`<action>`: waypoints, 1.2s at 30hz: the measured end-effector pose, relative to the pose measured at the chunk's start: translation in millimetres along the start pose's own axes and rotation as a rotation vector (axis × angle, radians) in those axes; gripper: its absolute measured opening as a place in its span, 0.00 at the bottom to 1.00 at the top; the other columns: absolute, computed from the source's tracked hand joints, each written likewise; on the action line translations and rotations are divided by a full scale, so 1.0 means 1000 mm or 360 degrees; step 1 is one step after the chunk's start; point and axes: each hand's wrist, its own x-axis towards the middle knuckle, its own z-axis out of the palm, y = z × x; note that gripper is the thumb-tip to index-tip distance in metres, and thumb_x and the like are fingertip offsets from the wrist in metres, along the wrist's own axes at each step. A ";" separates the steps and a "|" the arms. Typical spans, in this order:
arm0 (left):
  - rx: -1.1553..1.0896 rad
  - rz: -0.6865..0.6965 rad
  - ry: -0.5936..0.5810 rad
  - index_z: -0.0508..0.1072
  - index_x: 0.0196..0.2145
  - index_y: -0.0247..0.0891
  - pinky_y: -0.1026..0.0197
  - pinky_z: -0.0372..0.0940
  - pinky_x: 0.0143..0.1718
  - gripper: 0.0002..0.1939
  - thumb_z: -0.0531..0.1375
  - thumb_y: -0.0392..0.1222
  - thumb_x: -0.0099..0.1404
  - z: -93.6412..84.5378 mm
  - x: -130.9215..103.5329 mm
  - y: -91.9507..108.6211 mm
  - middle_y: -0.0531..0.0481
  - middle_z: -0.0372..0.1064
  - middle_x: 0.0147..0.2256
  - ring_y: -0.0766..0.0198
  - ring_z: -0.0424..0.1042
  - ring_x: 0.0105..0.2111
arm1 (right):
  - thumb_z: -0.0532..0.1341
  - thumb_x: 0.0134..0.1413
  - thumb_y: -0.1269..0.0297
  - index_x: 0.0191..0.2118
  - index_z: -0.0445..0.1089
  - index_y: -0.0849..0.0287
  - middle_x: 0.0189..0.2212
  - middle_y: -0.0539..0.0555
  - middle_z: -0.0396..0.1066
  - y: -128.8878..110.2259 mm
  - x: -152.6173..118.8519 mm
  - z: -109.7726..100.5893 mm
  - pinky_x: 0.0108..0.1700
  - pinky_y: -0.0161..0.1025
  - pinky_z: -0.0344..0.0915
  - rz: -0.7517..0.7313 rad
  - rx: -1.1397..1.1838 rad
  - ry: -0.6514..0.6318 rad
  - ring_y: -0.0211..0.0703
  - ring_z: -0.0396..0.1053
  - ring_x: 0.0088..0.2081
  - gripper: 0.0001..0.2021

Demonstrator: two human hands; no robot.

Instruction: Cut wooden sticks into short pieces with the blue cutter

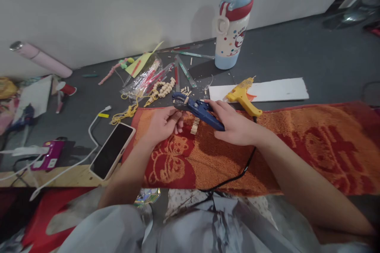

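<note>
Over the orange and red towel (213,158), my right hand (233,124) is wrapped round a pair of blue pliers (204,114). The pliers' head points left, and a small light wooden piece (186,100) shows at the jaws. Just below that head, my left hand (168,122) is closed with thumb and fingers together; what they pinch, if anything, is too small to make out. Between the hands, a short row of little wooden pieces (195,125) lies on the towel. More loose bits (185,90) are scattered behind the pliers, beside a string of wooden pieces (163,89) with yellow cord.
A yellow glue gun (245,97) rests on a white board (279,90) at right. Behind stands a tall bottle (233,27). Plastic-wrapped sticks (148,73) lie at the back. To the left are a phone (112,151), a white cable (92,130) and a pink flask (41,59).
</note>
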 end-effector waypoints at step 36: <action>0.0518 0.0149 0.0140 0.65 0.28 0.36 0.69 0.64 0.24 0.08 0.48 0.31 0.60 0.004 0.003 -0.005 0.54 0.70 0.22 0.71 0.68 0.19 | 0.56 0.42 0.66 0.60 0.55 0.67 0.47 0.65 0.65 -0.004 0.005 0.005 0.50 0.51 0.62 0.0043 -0.0141 0.0165 0.57 0.65 0.48 0.35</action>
